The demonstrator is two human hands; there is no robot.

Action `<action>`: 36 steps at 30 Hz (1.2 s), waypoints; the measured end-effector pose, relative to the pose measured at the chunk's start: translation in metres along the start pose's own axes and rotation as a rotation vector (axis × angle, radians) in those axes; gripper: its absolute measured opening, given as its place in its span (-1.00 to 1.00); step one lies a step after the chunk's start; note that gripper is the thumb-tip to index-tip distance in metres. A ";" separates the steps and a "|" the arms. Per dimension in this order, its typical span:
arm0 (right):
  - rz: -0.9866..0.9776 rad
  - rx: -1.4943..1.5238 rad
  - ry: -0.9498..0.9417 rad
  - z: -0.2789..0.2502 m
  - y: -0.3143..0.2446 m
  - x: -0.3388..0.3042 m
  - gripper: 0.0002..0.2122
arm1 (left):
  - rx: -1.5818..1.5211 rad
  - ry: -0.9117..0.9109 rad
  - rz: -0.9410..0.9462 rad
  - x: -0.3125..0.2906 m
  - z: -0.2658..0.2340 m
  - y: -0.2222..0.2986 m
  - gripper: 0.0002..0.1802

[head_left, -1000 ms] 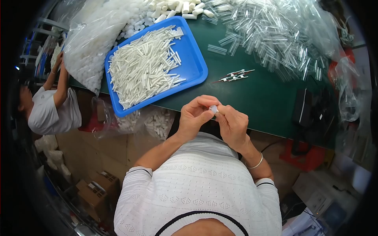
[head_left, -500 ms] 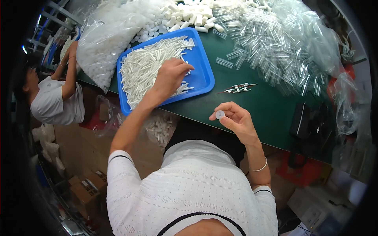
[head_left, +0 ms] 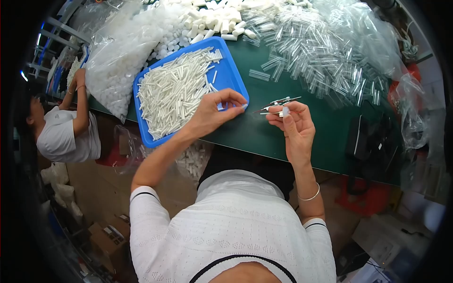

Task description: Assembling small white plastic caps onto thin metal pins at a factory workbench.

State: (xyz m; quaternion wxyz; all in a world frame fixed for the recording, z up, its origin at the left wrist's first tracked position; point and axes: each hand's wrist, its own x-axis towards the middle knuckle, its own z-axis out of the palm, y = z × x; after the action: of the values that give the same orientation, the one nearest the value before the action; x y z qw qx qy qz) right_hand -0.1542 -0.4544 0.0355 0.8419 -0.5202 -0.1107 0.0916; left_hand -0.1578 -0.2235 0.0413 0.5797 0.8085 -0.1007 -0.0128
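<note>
Cap (head_left: pixel 286 112) sits pinched within the right grip (head_left: pixel 299 130).

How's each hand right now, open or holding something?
Left hand: pinching posture; can't tell if it holds anything.
Right hand: closed, holding a small white cap.

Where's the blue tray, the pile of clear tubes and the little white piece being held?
Blue tray (head_left: pixel 224 73): head view, bare inside near its right side.
Pile of clear tubes (head_left: pixel 325 56): head view, middle of the heap.
Little white piece (head_left: pixel 286 112): head view, its visible side, in the right hand (head_left: pixel 299 131).
</note>
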 end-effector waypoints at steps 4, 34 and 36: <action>-0.062 0.036 -0.026 0.005 0.001 0.001 -0.76 | -0.295 0.038 -0.070 -0.017 0.030 -0.003 -0.81; 0.222 -0.167 -0.124 0.001 0.008 -0.005 -0.83 | 0.328 0.082 0.361 -0.019 0.029 0.034 -0.66; 0.189 -0.143 -0.091 -0.003 0.012 -0.004 -0.83 | 0.356 0.096 0.274 -0.016 0.027 0.037 -0.72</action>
State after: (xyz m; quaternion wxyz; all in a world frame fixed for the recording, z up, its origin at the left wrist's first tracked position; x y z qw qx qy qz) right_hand -0.1573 -0.4530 0.0232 0.7843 -0.5823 -0.1056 0.1859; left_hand -0.1826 -0.2574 0.0656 0.4282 0.8766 -0.1825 0.1223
